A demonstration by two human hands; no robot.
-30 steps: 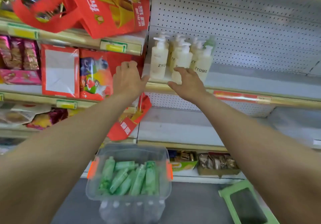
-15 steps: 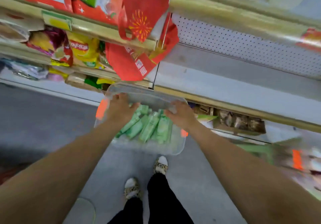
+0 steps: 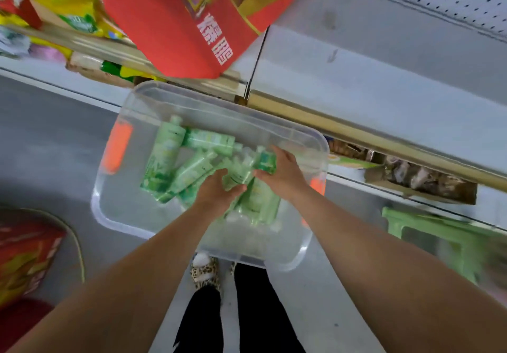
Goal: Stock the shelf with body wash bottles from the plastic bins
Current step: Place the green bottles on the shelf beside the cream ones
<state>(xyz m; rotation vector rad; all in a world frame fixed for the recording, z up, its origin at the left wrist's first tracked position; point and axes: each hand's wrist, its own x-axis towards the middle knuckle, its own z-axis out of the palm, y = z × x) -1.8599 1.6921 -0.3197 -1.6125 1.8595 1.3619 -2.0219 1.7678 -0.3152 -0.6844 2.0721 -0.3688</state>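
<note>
A clear plastic bin [image 3: 131, 215] with orange latches stands on the floor below me and holds several green body wash bottles [image 3: 164, 155] lying on their sides. Both hands are inside the bin. My left hand [image 3: 218, 189] curls its fingers round a green bottle [image 3: 237, 178] near the bin's middle. My right hand [image 3: 285, 173] grips another green bottle [image 3: 266, 160] just beside it, thumb on its near side. More bottles lie under my hands, partly hidden. The image is blurred.
A red gift bag [image 3: 181, 23] hangs from the shelf edge above the bin. The grey empty shelf [image 3: 384, 84] with a gold front rail runs to the right. A green stool [image 3: 444, 240] stands at the right, a red box [image 3: 24, 256] at the left. My feet are below the bin.
My hands left the white bottles on the upper shelf, dropped to the bin's rim, and now reach inside it, each taking hold of a green bottle. My view has tilted down.
</note>
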